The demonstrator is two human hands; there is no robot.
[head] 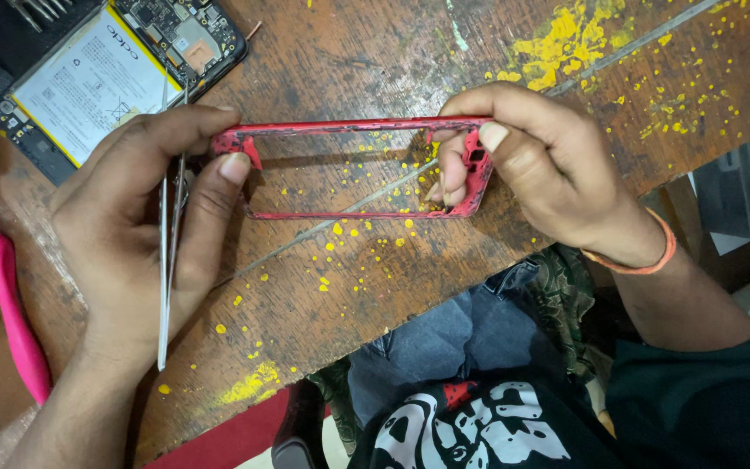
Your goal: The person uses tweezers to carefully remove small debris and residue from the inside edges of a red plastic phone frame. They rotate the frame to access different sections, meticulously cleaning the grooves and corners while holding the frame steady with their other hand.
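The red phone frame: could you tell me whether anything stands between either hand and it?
Nothing visible does. The left hand already pinches one end of the red phone frame and the right hand grips the other. The tweezers lie in the left hand's palm, beside the frame rather than in between.

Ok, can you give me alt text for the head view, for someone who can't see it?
Both hands hold an empty red plastic phone frame over a worn, yellow-spattered wooden table: the left hand pinches its left end and also holds thin metal tweezers, the right hand grips its right end. An opened phone with a white battery lies top left.
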